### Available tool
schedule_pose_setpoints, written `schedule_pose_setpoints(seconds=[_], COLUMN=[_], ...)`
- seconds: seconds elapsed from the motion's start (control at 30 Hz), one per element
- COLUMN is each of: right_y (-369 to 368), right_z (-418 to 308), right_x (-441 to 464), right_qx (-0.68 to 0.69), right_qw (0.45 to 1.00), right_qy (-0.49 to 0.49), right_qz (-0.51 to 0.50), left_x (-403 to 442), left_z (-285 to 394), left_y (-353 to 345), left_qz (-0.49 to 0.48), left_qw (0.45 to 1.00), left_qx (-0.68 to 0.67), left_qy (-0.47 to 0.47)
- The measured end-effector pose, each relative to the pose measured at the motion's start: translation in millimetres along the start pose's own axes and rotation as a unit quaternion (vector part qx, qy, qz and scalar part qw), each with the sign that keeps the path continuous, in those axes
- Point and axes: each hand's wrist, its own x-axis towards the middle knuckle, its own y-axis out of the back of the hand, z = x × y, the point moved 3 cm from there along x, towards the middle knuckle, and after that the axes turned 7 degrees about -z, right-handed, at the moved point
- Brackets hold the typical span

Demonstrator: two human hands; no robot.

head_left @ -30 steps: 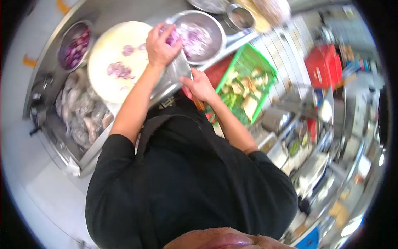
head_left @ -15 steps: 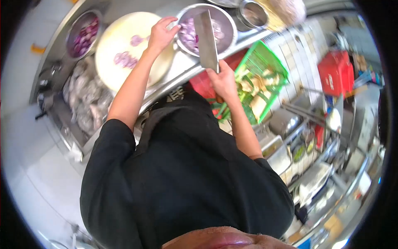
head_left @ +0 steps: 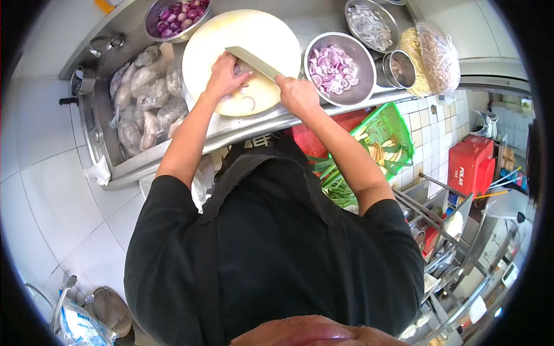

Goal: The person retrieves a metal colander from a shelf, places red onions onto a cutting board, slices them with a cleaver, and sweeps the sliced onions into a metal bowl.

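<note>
My right hand [head_left: 297, 95] grips the handle of a wide cleaver [head_left: 254, 62], whose blade lies over the round cream cutting board [head_left: 271, 37]. On the board, my left hand [head_left: 225, 78] is curled beside the blade, with sliced onion [head_left: 238, 69] partly showing at its fingers. A few thin onion slices [head_left: 248, 102] lie nearer the board's front edge. Right of the board, a steel bowl [head_left: 369, 81] holds sliced purple onion [head_left: 333, 69]. Behind the board's left side, another bowl [head_left: 151, 20] holds whole peeled purple onions [head_left: 179, 17].
The sink [head_left: 104, 135] at left holds bagged meat [head_left: 147, 86]. At right are a bowl of pale slices [head_left: 369, 26], a small steel pot [head_left: 399, 69] and filled plastic bags [head_left: 437, 57]. Below the counter sits a green basket [head_left: 404, 124] of vegetables; a red box [head_left: 470, 164] stands farther right.
My left hand has moved from the onion bowl back onto the board. The cleaver has swung from above the bowl to the board in my right hand. The view has shifted.
</note>
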Motion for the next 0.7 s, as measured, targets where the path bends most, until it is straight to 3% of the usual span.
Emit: schedule_pose_setpoints(seconds=[0.1,0.23,0.27,0.33,0.43,0.47,0.57,0.7], right_y=[2.9,18.1,15.0,-5.0,-47.1,-59.8,-64.7,-86.3], right_z=[-14.6,-2.1,7.4,29.4,54.4,55.9,27.4,-20.8], right_x=[-10.6,-47.2,-57.0,-75.9,-99.9,-103.7,-95.1,-63.7], right_qx=[0.011,0.065,0.195,0.441,0.631,0.646,0.627,0.635], right_qw=[0.998,0.997,0.978,0.884,0.737,0.718,0.725,0.727], right_qy=[0.015,-0.009,-0.054,-0.141,-0.232,-0.251,-0.266,-0.206], right_qz=[-0.052,-0.046,-0.054,-0.065,-0.069,-0.065,-0.101,-0.162], left_x=[-32.5,-77.4,-78.7,-68.1,-57.4,-56.6,-57.1,-58.6], left_z=[5.6,-10.0,-17.5,-24.5,-2.9,8.6,28.9,43.1], left_y=[8.2,9.6,5.9,-1.8,-21.7,-24.9,-30.5,-30.0], left_qz=[-0.004,0.137,0.167,0.191,0.151,0.136,0.132,0.177], left_qw=[0.998,0.987,0.984,0.982,0.981,0.983,0.982,0.977], left_qx=[-0.067,-0.022,-0.036,0.007,0.088,0.091,0.095,0.03], left_qy=[-0.011,-0.078,-0.042,0.003,0.08,0.086,0.097,0.119])
